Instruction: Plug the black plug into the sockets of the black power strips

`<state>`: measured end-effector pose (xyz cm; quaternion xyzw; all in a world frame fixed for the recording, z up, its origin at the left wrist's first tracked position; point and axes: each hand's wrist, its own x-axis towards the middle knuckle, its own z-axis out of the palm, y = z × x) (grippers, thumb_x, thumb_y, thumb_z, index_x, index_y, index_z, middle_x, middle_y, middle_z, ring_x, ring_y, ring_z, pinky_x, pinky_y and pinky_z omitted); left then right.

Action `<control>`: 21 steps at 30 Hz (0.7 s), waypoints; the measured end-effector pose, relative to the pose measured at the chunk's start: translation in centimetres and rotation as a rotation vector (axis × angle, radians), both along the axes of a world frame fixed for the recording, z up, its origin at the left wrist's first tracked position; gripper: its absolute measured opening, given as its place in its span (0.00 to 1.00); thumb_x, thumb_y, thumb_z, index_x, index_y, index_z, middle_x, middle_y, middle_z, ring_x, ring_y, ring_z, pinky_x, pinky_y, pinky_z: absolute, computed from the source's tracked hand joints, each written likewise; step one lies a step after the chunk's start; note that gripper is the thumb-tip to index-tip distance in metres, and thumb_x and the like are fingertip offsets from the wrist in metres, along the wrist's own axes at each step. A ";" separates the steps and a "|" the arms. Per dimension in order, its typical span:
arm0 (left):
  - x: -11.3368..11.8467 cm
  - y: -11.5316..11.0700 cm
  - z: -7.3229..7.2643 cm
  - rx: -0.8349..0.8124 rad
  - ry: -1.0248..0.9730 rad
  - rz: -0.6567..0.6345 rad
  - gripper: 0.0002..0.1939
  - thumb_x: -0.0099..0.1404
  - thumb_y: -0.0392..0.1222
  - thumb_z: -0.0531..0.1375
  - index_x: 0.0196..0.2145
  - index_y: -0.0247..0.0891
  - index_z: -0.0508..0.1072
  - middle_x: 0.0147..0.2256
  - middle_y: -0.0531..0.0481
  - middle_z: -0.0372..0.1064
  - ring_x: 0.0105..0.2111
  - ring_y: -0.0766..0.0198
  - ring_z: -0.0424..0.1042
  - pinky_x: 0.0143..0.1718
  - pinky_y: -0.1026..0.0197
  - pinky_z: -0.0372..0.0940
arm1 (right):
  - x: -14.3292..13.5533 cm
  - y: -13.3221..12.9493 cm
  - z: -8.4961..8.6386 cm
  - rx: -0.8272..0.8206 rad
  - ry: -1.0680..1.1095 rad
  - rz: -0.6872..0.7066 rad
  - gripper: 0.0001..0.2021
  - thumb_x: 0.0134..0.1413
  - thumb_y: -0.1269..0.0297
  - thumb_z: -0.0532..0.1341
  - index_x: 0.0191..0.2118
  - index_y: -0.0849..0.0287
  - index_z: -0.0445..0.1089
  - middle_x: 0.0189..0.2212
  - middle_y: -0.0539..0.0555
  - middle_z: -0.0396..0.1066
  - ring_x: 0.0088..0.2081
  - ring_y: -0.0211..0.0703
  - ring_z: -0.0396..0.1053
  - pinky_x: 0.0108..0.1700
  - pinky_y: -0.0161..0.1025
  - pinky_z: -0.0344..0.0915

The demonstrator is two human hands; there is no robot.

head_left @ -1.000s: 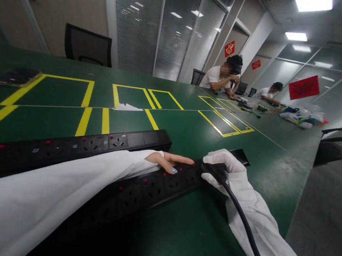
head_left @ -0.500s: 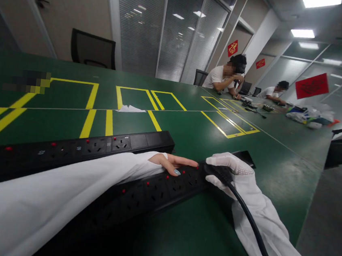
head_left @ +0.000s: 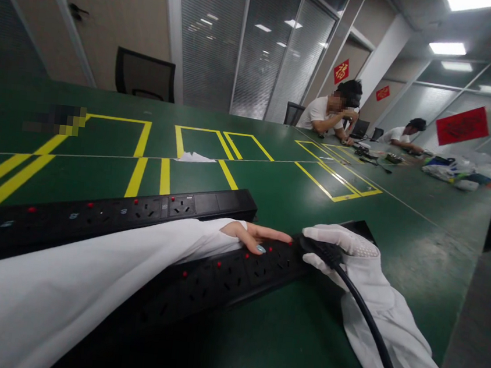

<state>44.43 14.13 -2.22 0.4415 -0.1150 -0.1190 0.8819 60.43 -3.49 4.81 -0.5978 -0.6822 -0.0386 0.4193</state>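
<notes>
A long black power strip with red indicator dots lies slantwise on the green table. My left hand, fingers bare below a white sleeve, grips it near its right end: the thumb rests on the socket face, the index finger stretches along the far edge, and the other fingers are hidden. In a white glove, my right hand is closed around a black plug at the strip's right end. The plug's prongs are hidden. Its thick black cord runs down over the right forearm.
Behind lies a second black power strip. Yellow tape outlines mark the green table, and a torn white paper scrap lies among them. Two people sit farther off near small parts and plastic bags. An office chair stands beyond.
The whole view has shifted slightly, so everything appears a little farther right. Both hands keep their places on the power strip and the plug.
</notes>
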 end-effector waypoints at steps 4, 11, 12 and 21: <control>-0.1 0.1 0.1 0.021 0.015 0.012 0.31 0.49 0.25 0.58 0.52 0.42 0.66 0.51 0.53 0.66 0.57 0.60 0.56 0.56 0.58 0.49 | 0.0 0.0 -0.6 -0.075 0.229 -0.067 0.13 0.40 0.64 0.68 0.37 0.52 0.72 0.34 0.52 0.74 0.36 0.44 0.73 0.40 0.42 0.72; -0.1 0.4 -0.2 0.052 0.001 -0.012 0.32 0.51 0.26 0.58 0.54 0.42 0.63 0.53 0.53 0.63 0.57 0.60 0.55 0.56 0.59 0.50 | 0.2 -0.1 -0.4 -0.164 0.433 -0.095 0.15 0.37 0.62 0.70 0.36 0.56 0.72 0.35 0.54 0.74 0.36 0.46 0.74 0.38 0.40 0.73; -0.1 0.4 -0.2 0.046 -0.001 -0.011 0.32 0.51 0.26 0.58 0.54 0.42 0.63 0.53 0.53 0.63 0.57 0.60 0.56 0.56 0.59 0.50 | 0.3 -0.2 -0.4 -0.180 0.441 -0.084 0.15 0.37 0.62 0.70 0.36 0.57 0.72 0.35 0.54 0.74 0.36 0.46 0.74 0.38 0.40 0.74; -0.2 0.0 0.1 -0.008 0.026 -0.007 0.31 0.50 0.25 0.58 0.53 0.42 0.65 0.51 0.53 0.66 0.56 0.60 0.57 0.57 0.57 0.50 | 0.8 -0.3 -0.2 -0.233 0.497 -0.026 0.14 0.40 0.63 0.69 0.37 0.55 0.72 0.34 0.52 0.74 0.34 0.42 0.74 0.38 0.37 0.73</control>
